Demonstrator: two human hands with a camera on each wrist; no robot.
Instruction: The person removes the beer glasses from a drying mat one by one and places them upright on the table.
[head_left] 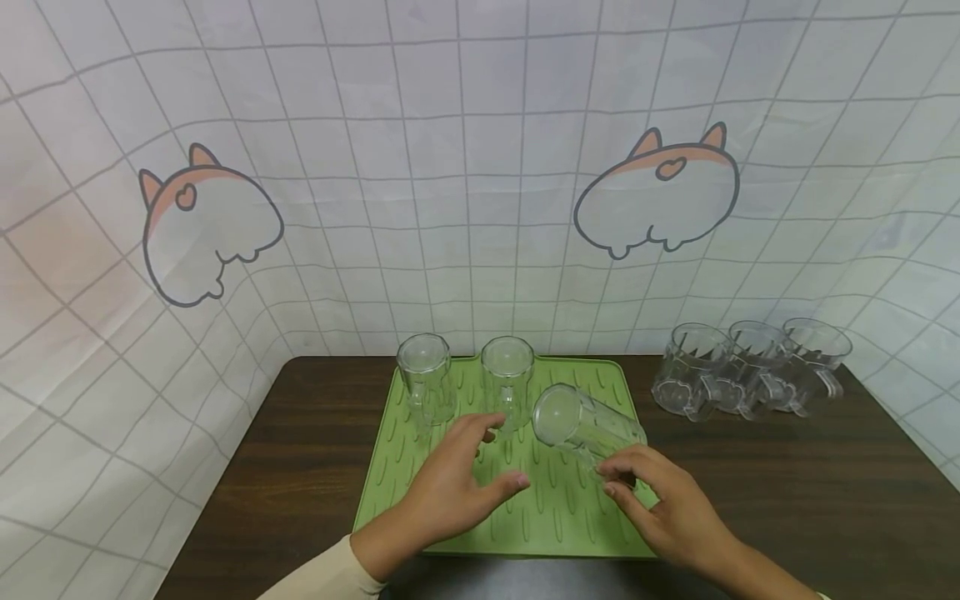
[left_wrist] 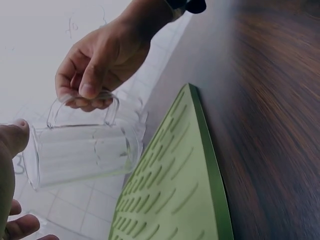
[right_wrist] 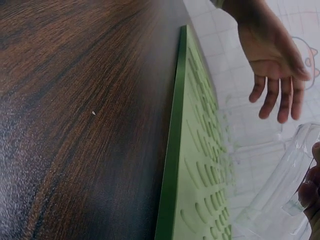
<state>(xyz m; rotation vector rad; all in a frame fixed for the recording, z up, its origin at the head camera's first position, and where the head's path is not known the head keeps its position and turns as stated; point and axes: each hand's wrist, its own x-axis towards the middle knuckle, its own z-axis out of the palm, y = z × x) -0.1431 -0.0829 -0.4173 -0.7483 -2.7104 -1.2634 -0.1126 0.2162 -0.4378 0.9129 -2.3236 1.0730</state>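
My right hand [head_left: 667,500] pinches the handle of a clear glass mug [head_left: 588,421], which is tilted over the right part of a green ribbed mat [head_left: 540,529]. In the left wrist view, the fingers of that hand curl round the handle of the mug [left_wrist: 80,152]. My left hand [head_left: 446,492] is held over the mat with fingers spread and nothing in its grasp, left of the tilted mug. Two more glass mugs, one at the left [head_left: 427,387] and one at the middle [head_left: 507,379], stand along the mat's back edge.
Three clear glass mugs [head_left: 686,375] stand close together at the back right of the dark wooden table [head_left: 300,475], off the mat. A white gridded cloth [head_left: 465,208] with cartoon animal prints hangs behind and at the sides.
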